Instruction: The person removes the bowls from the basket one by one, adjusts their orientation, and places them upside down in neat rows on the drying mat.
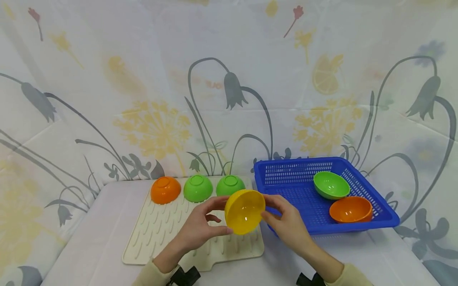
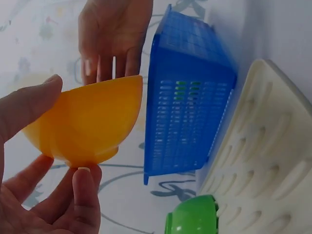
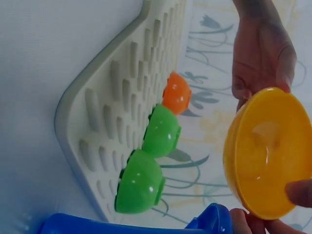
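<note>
A yellow bowl (image 1: 245, 211) is held above the front of the ridged drying mat, its inside turned toward me. My left hand (image 1: 204, 226) grips it from the left; the left wrist view shows the thumb at the rim and fingertips under the foot of the bowl (image 2: 87, 122). From the right, my right hand (image 1: 286, 222) pinches the rim, and in the right wrist view its thumb (image 3: 300, 192) lies over the inside. Behind the bowl, an orange bowl (image 1: 165, 190) and two green bowls, one in the middle (image 1: 198, 188) and one at right (image 1: 230, 185), sit upside down along the mat's far edge.
The cream drying mat (image 1: 157, 234) lies on a white-covered table (image 1: 96, 234). Right of it stands a blue basket (image 1: 286, 190) holding a green bowl (image 1: 331, 185) and an orange bowl (image 1: 350, 209). A flower-printed cloth (image 1: 150, 71) hangs behind.
</note>
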`<state>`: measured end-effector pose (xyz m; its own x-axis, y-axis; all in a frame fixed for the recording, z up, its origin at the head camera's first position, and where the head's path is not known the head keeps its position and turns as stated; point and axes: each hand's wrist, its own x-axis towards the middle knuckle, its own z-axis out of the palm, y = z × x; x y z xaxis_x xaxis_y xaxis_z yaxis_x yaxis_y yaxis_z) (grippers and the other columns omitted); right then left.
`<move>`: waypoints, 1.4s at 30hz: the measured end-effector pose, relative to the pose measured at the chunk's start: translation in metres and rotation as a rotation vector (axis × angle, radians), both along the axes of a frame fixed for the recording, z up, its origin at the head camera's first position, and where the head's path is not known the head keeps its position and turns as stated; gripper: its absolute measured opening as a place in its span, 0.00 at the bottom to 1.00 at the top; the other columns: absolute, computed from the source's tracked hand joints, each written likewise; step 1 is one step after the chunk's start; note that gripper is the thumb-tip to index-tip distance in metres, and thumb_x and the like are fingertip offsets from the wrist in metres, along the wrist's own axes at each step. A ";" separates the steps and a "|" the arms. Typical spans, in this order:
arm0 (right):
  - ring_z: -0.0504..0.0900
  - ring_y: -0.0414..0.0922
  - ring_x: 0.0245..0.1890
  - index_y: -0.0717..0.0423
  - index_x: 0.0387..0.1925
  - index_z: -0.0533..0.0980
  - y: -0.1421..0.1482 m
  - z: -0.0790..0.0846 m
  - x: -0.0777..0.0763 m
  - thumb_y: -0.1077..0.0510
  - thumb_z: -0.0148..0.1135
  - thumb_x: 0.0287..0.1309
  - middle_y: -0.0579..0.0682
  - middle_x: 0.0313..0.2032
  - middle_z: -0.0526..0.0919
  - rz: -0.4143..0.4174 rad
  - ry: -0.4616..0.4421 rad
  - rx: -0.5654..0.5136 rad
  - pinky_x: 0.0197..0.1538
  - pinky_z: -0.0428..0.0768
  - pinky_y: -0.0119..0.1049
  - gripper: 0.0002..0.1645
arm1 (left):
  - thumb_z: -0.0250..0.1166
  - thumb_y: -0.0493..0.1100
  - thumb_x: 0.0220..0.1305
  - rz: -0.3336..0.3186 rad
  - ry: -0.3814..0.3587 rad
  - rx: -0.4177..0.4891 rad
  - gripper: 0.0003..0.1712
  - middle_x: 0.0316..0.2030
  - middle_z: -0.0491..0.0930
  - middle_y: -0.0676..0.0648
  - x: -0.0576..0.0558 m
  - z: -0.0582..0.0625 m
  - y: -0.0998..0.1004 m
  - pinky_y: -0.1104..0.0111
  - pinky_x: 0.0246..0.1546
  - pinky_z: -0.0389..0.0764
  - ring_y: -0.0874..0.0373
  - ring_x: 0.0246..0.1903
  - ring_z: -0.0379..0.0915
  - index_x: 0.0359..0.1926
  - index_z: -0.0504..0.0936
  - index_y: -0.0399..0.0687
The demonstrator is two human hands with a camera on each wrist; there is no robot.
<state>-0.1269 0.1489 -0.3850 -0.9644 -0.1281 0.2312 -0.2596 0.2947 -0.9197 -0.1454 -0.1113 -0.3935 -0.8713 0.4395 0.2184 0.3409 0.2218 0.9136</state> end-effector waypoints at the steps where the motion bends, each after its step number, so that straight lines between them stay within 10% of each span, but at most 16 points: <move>1: 0.77 0.51 0.58 0.57 0.59 0.77 0.000 0.000 0.000 0.65 0.65 0.63 0.51 0.54 0.79 0.007 -0.018 -0.003 0.54 0.80 0.36 0.22 | 0.79 0.43 0.51 0.006 0.018 -0.004 0.40 0.55 0.79 0.57 0.000 0.000 -0.001 0.64 0.45 0.81 0.57 0.55 0.73 0.66 0.74 0.59; 18: 0.70 0.55 0.66 0.55 0.69 0.68 0.011 0.008 -0.006 0.50 0.65 0.66 0.57 0.67 0.70 0.174 -0.070 0.080 0.63 0.73 0.42 0.34 | 0.82 0.39 0.45 0.004 0.393 -0.155 0.39 0.57 0.76 0.54 0.003 0.003 -0.005 0.67 0.39 0.83 0.56 0.54 0.71 0.61 0.80 0.55; 28: 0.73 0.58 0.63 0.62 0.71 0.63 0.007 0.013 -0.003 0.47 0.60 0.69 0.62 0.67 0.69 0.289 -0.106 0.153 0.60 0.76 0.43 0.37 | 0.81 0.37 0.46 -0.085 0.563 -0.259 0.39 0.59 0.73 0.52 0.012 0.009 -0.001 0.60 0.57 0.77 0.55 0.58 0.67 0.62 0.80 0.56; 42: 0.76 0.56 0.61 0.62 0.70 0.65 0.011 0.009 -0.001 0.49 0.59 0.70 0.60 0.64 0.73 0.334 -0.111 0.143 0.60 0.77 0.45 0.35 | 0.82 0.38 0.44 -0.085 0.481 -0.066 0.39 0.60 0.76 0.53 0.010 0.004 -0.002 0.62 0.49 0.81 0.55 0.58 0.70 0.60 0.81 0.54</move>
